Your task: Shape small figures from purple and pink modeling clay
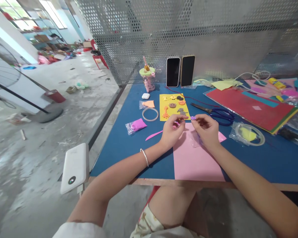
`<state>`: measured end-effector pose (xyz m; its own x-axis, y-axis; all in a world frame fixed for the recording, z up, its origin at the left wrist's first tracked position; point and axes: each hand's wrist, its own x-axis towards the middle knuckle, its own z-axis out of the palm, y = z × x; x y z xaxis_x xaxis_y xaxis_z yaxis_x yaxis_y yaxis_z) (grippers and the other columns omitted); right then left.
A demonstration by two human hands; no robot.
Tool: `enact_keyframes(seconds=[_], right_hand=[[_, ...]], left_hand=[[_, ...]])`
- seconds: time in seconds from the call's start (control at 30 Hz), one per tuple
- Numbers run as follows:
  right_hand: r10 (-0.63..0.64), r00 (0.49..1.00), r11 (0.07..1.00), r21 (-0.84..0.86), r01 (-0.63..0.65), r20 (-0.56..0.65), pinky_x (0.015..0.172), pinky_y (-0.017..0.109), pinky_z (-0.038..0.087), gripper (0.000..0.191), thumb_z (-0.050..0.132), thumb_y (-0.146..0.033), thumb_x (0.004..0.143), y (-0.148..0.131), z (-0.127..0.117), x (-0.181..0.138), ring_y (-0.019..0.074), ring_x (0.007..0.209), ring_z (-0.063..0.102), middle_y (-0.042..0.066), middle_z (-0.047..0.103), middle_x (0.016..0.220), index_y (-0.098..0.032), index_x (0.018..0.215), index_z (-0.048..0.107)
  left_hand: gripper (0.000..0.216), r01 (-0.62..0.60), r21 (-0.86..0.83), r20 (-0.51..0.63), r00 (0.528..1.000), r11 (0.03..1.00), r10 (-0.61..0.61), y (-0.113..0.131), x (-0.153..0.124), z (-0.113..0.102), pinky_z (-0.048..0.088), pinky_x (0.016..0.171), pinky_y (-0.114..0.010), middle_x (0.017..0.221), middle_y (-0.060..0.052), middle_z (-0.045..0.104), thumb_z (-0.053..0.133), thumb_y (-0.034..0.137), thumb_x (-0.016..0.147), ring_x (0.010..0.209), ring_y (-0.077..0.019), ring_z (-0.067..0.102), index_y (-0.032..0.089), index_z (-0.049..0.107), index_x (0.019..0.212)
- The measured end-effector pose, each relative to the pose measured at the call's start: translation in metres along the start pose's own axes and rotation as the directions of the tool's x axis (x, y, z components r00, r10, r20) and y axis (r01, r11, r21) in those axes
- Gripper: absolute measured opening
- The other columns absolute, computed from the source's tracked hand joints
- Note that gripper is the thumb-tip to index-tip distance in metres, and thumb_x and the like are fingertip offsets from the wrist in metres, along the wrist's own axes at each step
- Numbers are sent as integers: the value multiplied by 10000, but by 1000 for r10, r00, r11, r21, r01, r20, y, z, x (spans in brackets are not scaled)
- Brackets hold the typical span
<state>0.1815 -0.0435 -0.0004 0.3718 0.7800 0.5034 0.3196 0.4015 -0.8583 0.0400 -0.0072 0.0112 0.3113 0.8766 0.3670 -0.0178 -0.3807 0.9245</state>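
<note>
The right hand (207,129) pinches a small purple clay piece (193,118) between thumb and fingertip, above the far end of the pink paper sheet (198,162). The left hand (172,131) is curled, its index fingertip just beside the piece; whether it grips anything I cannot tell. Leftward, one clear packet (138,124) contains magenta clay, another (148,103) orange. A clear bag (247,135) at right holds yellow clay. Bare blue tabletop (121,155) runs to the left edge; the pink sheet reaches the near one.
</note>
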Motion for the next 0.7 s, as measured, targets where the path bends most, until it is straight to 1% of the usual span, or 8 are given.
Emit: enact_keyframes(seconds=[0.1, 0.2, 0.33, 0.43, 0.5, 0.57, 0.63, 0.7], right_hand=[[-55, 998, 998, -28, 55, 18, 503, 231, 395, 70, 673, -269, 753, -5, -3, 0, 101, 558, 482, -19, 582, 665, -210, 778, 645], [-57, 998, 997, -50, 59, 40, 503, 234, 398, 56, 660, -256, 752, -7, -3, 0, 103, 551, 491, -18, 589, 659, -210, 782, 646], [16, 1000, 997, -77, -14, 23, 478, 232, 376, 89, 678, -260, 720, -3, 0, -1, 98, 521, 478, -24, 584, 627, -205, 781, 645], [30, 999, 999, -45, -28, 31, 485, 235, 381, 91, 675, -263, 724, 2, 3, -2, 97, 522, 462, -29, 567, 619, -203, 779, 635], [37, 998, 999, -33, -36, 48, 490, 236, 384, 88, 672, -263, 732, 5, 5, -2, 95, 527, 453, -30, 560, 626, -203, 785, 635], [57, 998, 998, -30, -56, 29, 482, 233, 377, 96, 679, -268, 729, 7, 6, -2, 89, 522, 446, -30, 558, 632, -201, 785, 641], [112, 993, 994, 22, -111, -24, 457, 228, 361, 119, 694, -285, 719, 8, 6, 0, 80, 502, 439, -31, 563, 642, -198, 779, 640], [216, 972, 968, 153, -201, -89, 413, 221, 332, 162, 709, -313, 707, 9, 5, 6, 65, 445, 407, -47, 544, 617, -200, 793, 631]], left_hand=[[123, 28, -54, 43, 999, 998, -25, -1, 2, 0, 458, 667, -222, 950, -57, 675, 568, 174, 819, 804, -114, 603, 153, 656, 902], [128, 2, -6, 62, 998, 1000, -2, -2, 5, -3, 473, 687, -237, 938, -57, 679, 543, 176, 839, 808, -122, 612, 152, 659, 888], [184, -213, 277, 113, 976, 937, 188, 0, 1, -13, 471, 752, -269, 902, -40, 672, 515, 94, 803, 816, -129, 591, 165, 660, 892], [215, -419, 441, 350, 895, 794, 278, 4, -13, -21, 447, 811, -304, 901, -28, 670, 523, 81, 773, 873, -155, 579, 194, 684, 859], [243, -507, 464, 518, 821, 726, 242, 7, -22, -27, 437, 804, -305, 938, -20, 673, 525, 93, 772, 894, -164, 572, 219, 700, 885], [259, -549, 479, 624, 762, 684, 174, 8, -29, -32, 433, 791, -301, 965, -16, 672, 510, 115, 799, 908, -167, 568, 229, 703, 926], [260, -550, 517, 655, 747, 656, 110, 7, -31, -36, 429, 784, -303, 976, -18, 671, 493, 139, 830, 913, -169, 569, 229, 699, 959], [256, -520, 565, 637, 768, 641, 63, 4, -29, -39, 425, 783, -310, 979, -23, 671, 485, 157, 847, 917, -172, 575, 227, 693, 980]])
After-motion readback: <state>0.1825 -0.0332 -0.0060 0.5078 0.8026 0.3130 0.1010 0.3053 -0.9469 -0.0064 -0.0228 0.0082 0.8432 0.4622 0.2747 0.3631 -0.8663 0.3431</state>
